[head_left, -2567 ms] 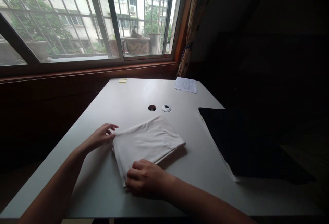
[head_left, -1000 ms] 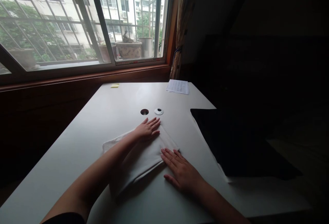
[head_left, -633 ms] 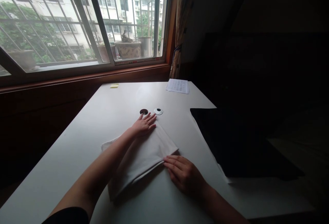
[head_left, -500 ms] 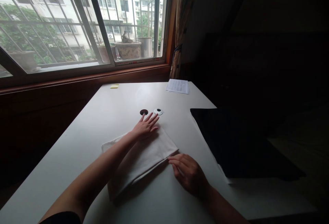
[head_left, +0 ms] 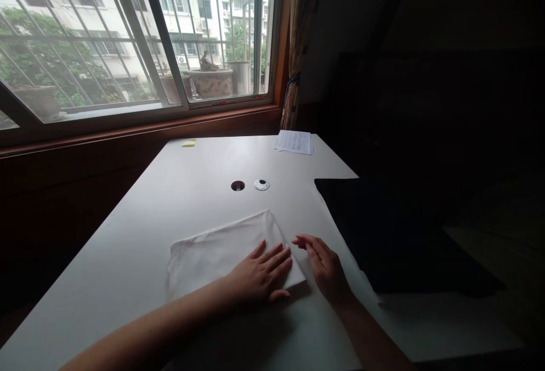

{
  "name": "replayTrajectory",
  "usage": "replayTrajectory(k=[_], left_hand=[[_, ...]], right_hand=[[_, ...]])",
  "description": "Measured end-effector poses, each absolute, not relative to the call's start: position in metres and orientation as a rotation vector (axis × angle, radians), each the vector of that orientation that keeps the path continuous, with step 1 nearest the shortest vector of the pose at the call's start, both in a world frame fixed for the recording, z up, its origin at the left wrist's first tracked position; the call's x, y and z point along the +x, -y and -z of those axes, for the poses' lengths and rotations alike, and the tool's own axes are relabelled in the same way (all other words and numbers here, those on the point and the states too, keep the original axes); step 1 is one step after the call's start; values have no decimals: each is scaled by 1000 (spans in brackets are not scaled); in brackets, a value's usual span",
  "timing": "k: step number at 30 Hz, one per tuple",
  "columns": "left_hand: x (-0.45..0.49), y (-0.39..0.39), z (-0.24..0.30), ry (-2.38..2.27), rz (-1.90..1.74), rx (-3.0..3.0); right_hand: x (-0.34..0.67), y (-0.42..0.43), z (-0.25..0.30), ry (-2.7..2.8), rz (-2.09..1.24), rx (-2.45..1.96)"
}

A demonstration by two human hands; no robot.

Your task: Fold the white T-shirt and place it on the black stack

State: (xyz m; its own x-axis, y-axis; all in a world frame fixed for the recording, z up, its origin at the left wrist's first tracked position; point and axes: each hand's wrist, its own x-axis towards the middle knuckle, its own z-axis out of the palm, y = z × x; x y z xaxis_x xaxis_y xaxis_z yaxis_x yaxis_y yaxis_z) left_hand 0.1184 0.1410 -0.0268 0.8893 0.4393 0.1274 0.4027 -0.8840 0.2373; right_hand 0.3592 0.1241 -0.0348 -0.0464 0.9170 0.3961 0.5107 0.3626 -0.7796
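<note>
The folded white cloth (head_left: 221, 252) is laid flat on the surface (head_left: 179, 189); it is pressed by the flat left hand (head_left: 259, 274), while the right hand (head_left: 323, 266), grip released, is rested beside it.

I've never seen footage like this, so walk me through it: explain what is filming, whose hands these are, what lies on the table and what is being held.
A camera worn on a person's head looks forward and down, so both bare hands are that person's own. The left hand lies flat on a folded white cloth on the white table. The right hand rests open beside the cloth's right edge. Nothing is in a closed grip. Farther off lie a printed sheet, a yellow note, a cable hole and its cap.
</note>
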Motion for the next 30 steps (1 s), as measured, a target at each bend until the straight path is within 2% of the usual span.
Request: replayTrajectory(k=[9,19,25,27,30], left_hand=[[122,-127,10,-481,-278,2820],[110,-91,-2,-245,-254,2713],[92,-73,-38,-158,-170,2505],[84,-81,-43,-215,-188,2483],[69,-106,-30,-586,-220,2572]], right_hand=[[360,-126,32,1852,-673,-1275],[358,-130,33,2084,-511,-1328],[357,-130,36,2099,-479,-1320],[357,-130,38,2132,-434,-1313],[357,-128,41,2269,-300,-1260]])
